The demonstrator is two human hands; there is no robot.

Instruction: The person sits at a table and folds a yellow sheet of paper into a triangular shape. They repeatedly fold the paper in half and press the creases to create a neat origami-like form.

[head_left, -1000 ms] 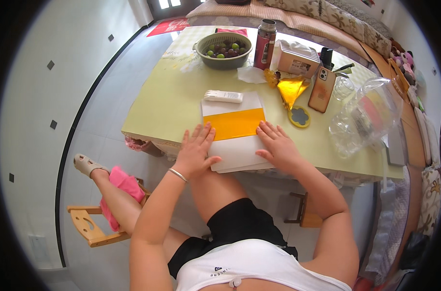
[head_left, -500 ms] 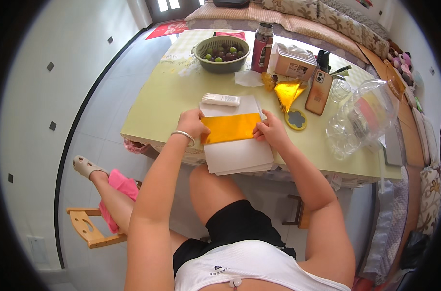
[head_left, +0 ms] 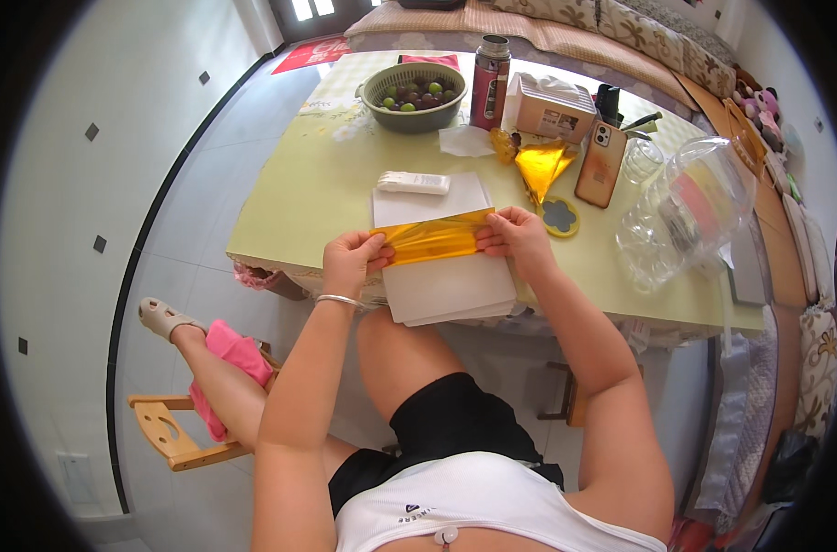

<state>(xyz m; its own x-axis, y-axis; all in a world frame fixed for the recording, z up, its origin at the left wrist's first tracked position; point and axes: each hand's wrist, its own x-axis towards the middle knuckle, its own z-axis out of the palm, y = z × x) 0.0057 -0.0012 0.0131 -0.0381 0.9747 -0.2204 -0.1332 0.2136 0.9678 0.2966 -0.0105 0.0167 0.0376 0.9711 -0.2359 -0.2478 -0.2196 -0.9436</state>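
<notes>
Stretched between my two hands is a shiny gold foil sheet (head_left: 435,237), a wide strip with creases running along it. My left hand (head_left: 352,262) pinches its left end between thumb and fingers, a silver bangle at the wrist. At the right end, my right hand (head_left: 519,241) grips the foil the same way. Beneath it lies a stack of white paper (head_left: 450,293) at the table's near edge. A white stapler-like object (head_left: 415,183) rests on the far part of the stack. To the right, a folded gold foil cone (head_left: 542,168) lies by a yellow flower-shaped mirror (head_left: 560,217).
On the table (head_left: 289,202) stand a colander of grapes (head_left: 414,99), a red thermos (head_left: 489,87) and a pink tissue box (head_left: 554,109). A phone (head_left: 601,166) leans against it. Farther right are a glass (head_left: 643,161) and a large clear plastic container (head_left: 685,216).
Both hands have turned and lifted the foil slightly. Its face now looks narrower and creased, where it was flat and broad before. My left wrist has moved down and left.
</notes>
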